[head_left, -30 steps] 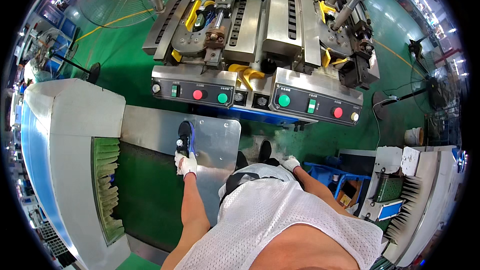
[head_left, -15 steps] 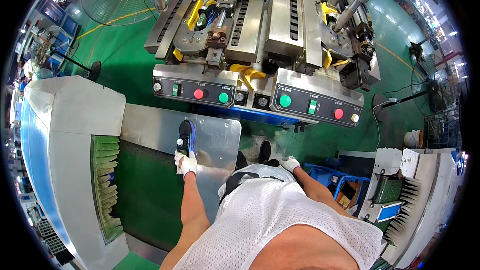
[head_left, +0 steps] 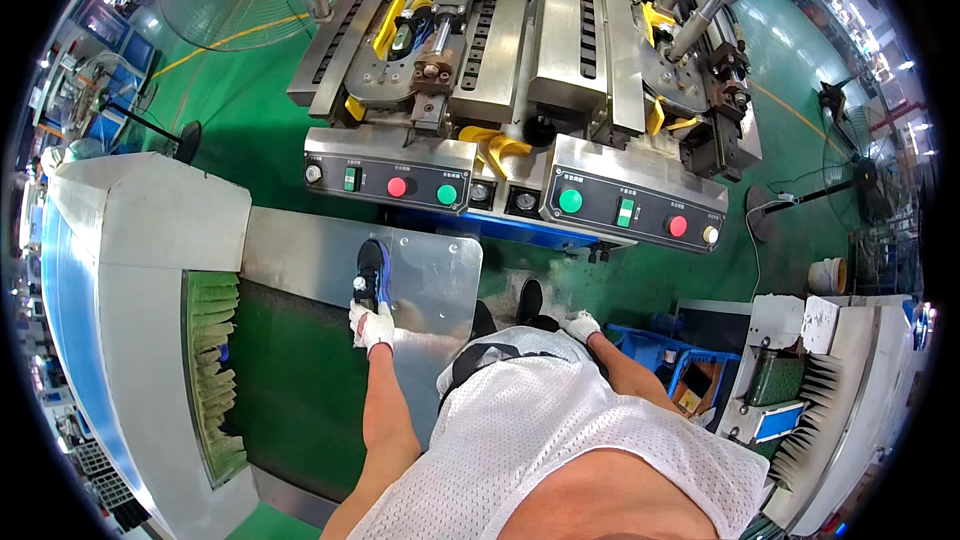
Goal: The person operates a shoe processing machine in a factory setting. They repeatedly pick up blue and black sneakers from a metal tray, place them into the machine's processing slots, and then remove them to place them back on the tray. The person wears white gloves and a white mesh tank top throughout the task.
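A black shoe with a blue-purple sole edge (head_left: pixel 372 270) lies lengthwise on the flat metal plate (head_left: pixel 440 275) left of my body. My left hand (head_left: pixel 372 324), in a white glove, is closed round the near end of this shoe. A small whitish patch shows on the shoe just ahead of my fingers. Also gloved in white, my right hand (head_left: pixel 582 326) rests by my right thigh. Its fingers look loosely extended and nothing shows in them; part of the hand is hard to make out.
Ahead stands a two-station machine with a left control panel (head_left: pixel 385 178) and a right control panel (head_left: pixel 640 205). A shoe (head_left: pixel 405 37) sits in its left station. The conveyor housing (head_left: pixel 150 230) with green strips is at left. Blue crates (head_left: pixel 690 370) stand at right, beside a bristle-edged housing (head_left: pixel 840 410).
Almost nothing differs. My left hand stays on the shoe and my right hand by my thigh; my body shifts very slightly.
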Available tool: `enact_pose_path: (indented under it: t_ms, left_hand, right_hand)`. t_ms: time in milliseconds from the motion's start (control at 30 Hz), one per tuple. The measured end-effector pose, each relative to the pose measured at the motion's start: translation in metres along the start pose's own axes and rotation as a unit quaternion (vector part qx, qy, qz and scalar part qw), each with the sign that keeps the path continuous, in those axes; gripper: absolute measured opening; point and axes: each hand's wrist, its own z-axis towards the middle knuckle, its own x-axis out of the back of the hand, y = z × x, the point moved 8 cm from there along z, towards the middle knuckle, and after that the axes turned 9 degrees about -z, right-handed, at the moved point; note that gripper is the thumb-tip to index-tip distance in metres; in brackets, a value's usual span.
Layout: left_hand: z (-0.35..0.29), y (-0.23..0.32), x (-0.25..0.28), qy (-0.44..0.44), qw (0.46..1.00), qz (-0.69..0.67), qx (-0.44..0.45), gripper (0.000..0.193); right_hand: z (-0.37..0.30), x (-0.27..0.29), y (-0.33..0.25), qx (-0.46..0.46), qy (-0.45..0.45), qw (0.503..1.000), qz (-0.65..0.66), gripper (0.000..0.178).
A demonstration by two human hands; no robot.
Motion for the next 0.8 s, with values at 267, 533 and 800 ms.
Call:
enact_pose_path:
  t_ms: [267, 533, 800]
  left_hand:
    - [0.003, -0.004, -0.003, 0.001, 1.000, 0.024, 0.000, 0.085]
    - [-0.004, 0.002, 0.003, -0.005, 0.999, 0.026, 0.018, 0.084]
    - [-0.001, -0.002, 0.000, 0.013, 1.000, 0.013, 0.001, 0.081]
  right_hand:
    - [-0.010, 0.013, -0.012, 0.002, 0.008, 1.000, -0.001, 0.045]
    - [-0.009, 0.009, -0.008, 0.009, 0.007, 1.000, -0.003, 0.050]
    - [-0.011, 0.010, -0.008, 0.001, 0.014, 1.000, -0.001, 0.049]
